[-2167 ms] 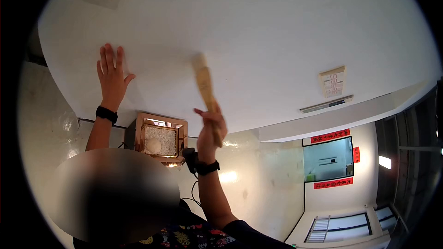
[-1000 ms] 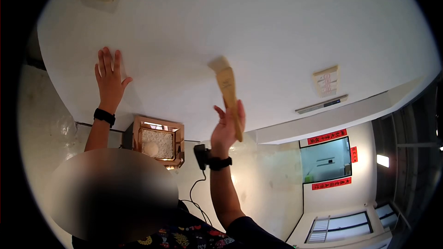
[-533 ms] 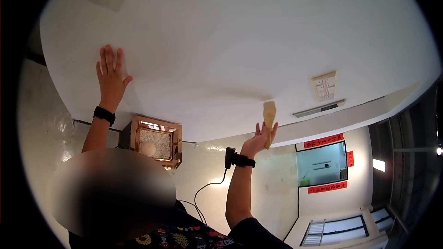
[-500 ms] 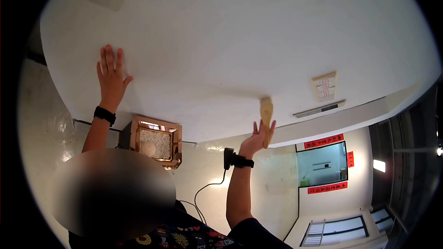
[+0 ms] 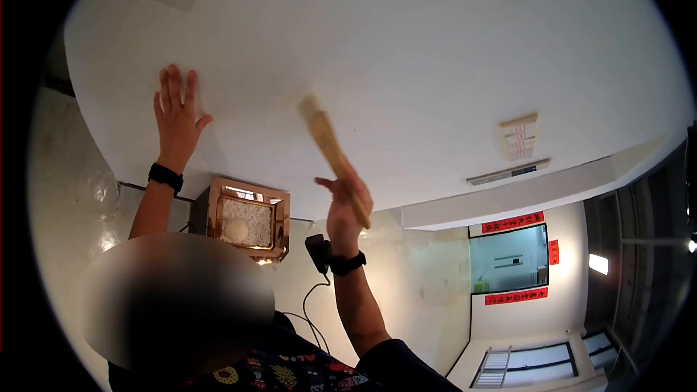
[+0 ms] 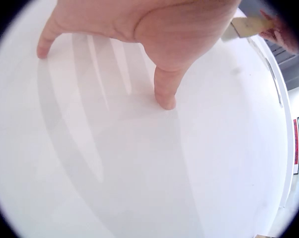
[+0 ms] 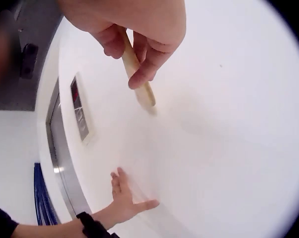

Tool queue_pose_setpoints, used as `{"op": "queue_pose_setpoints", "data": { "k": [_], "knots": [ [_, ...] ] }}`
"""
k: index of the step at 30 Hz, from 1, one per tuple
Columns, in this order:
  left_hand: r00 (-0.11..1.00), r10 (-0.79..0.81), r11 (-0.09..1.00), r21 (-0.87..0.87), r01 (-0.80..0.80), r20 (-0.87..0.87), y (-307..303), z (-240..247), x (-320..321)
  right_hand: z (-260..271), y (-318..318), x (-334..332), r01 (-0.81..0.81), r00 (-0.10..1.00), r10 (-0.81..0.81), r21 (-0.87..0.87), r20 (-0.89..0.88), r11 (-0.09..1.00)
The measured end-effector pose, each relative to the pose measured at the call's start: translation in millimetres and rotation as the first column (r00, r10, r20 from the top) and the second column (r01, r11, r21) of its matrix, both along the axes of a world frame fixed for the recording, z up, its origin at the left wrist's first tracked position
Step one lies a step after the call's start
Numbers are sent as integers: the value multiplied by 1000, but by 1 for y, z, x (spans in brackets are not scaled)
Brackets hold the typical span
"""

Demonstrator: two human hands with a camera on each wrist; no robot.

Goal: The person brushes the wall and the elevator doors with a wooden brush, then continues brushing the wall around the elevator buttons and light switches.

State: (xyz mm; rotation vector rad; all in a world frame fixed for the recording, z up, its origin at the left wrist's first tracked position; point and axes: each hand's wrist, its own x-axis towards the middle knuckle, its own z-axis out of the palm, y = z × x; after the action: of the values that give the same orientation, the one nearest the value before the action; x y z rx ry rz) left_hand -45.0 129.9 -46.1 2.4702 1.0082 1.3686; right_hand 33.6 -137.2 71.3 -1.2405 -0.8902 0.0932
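My left hand (image 5: 178, 131) rests spread against a broad white wall-like surface (image 5: 435, 43); in the left wrist view its thumb and little fingertip touch that surface. My right hand (image 5: 346, 210) grips the wooden handle of a flat paintbrush (image 5: 325, 138). In the head view the brush tilts up and left, its pale bristles blurred at the white surface. From the right wrist, thumb and fingers (image 7: 139, 77) pinch the handle, and the bristle end lies at the surface. The paintbrush (image 6: 251, 26) also shows at the upper right of the left wrist view.
Below the left hand stands a copper-coloured framed box (image 5: 282, 210) with pale grains inside. A switch-like panel (image 5: 520, 138) and a narrow plate (image 5: 508, 173) sit on the white surface at right. A black cable (image 5: 306, 305) hangs from the right wrist camera. Red banners (image 5: 512, 222) surround a distant doorway.
The brush and right hand swept right until half a second ago, and are now back to the left and higher, the brush tilted left. The left hand stays nearly in place.
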Motion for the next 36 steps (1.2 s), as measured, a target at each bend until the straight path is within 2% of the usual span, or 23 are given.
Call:
{"op": "queue_pose_setpoints", "data": {
  "k": [1,2,5,7,10,13,16,20,23,26,27,30,31,32,36],
  "knots": [
    [1000,-2,1000,-3,2,-1,0,0,0,-13,-12,17,156,987,-154,-33,41,987],
    [1000,-2,1000,-5,2,0,0,0,-1,-6,-16,22,232,966,-228,16,-122,973],
    [1000,-3,1000,-11,3,2,2,-2,-1,-3,-46,37,409,906,-401,41,-138,911],
    [1000,1,1000,-14,-1,5,3,-3,-1,-1,-64,43,547,834,-542,22,-100,837],
    [1000,4,1000,-14,-4,4,3,-6,1,0,-85,53,759,648,-748,36,-140,651],
    [1000,6,1000,-20,-6,1,3,-6,1,0,-87,55,794,606,-779,57,-160,605],
    [1000,4,1000,-23,-4,-1,2,-6,2,-13,-63,48,685,726,-682,0,-84,729],
    [1000,7,1000,-21,-7,-2,2,-5,1,-22,-16,10,563,825,-555,-78,101,823],
    [996,26,1000,2,-26,-89,0,-3,-1,-33,-5,-4,308,951,-308,-69,20,949],
    [1000,15,1000,11,-15,6,4,-8,3,-33,1,-14,123,992,-119,-141,36,982],
    [1000,15,1000,14,-15,8,3,-8,3,-31,3,-18,126,992,-122,-156,38,980],
    [1000,16,1000,15,-16,12,4,-8,3,-45,-13,-5,272,962,-269,-68,53,960],
    [1000,11,1000,9,-12,11,3,-8,2,-45,-20,2,397,917,-398,-115,10,911],
    [1000,7,1000,4,-7,11,3,-8,2,-47,-30,8,458,886,-461,-57,-56,887],
    [1000,-4,1000,-2,4,23,3,-8,2,-37,-61,32,729,675,-729,-53,-111,683]
  ]
}}
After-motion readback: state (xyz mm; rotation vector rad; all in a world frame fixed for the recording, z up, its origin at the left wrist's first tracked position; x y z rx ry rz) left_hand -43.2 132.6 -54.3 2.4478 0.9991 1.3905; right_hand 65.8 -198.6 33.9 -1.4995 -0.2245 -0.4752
